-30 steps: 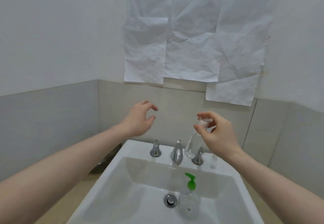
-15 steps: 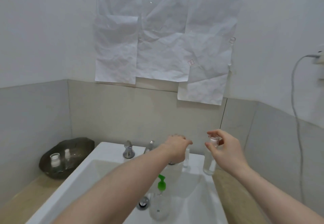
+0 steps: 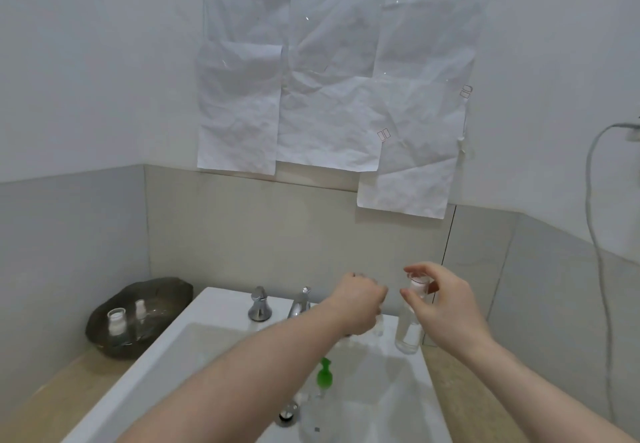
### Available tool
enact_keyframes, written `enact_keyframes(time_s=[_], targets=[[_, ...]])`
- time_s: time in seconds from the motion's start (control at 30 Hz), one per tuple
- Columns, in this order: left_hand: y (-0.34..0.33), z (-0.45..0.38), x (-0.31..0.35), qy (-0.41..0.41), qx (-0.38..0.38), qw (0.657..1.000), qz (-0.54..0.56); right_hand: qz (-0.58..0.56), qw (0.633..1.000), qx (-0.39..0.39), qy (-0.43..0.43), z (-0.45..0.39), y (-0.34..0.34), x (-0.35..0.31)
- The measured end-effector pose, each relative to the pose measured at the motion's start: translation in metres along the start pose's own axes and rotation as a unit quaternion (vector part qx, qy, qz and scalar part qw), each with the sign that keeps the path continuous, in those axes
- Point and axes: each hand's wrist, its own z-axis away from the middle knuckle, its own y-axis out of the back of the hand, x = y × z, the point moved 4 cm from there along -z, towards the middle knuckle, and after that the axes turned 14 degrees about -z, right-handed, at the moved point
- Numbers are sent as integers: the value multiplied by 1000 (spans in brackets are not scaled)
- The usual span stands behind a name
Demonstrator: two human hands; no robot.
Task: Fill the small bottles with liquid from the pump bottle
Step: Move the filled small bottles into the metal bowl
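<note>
Your right hand is pinching the white neck of a tall clear bottle standing on the sink's back right corner. Your left hand is curling down over a smaller bottle just beside it; whether it is gripping it, I cannot tell. The pump bottle with the green head is sitting in the basin. These clear bottles are looking light, rigid, likely slippery when wet and easy to tip, so you are better off gripping the body.
</note>
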Motion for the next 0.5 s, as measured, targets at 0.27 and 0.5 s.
enact_keyframes(time_s=[0.27,0.5], targets=[[74,102,-149,144,148,945,254,-30,997,-25,69,-14,-48,-83],[62,199,-291,289,157,919,219,-110,987,-57,100,-39,-152,-159]])
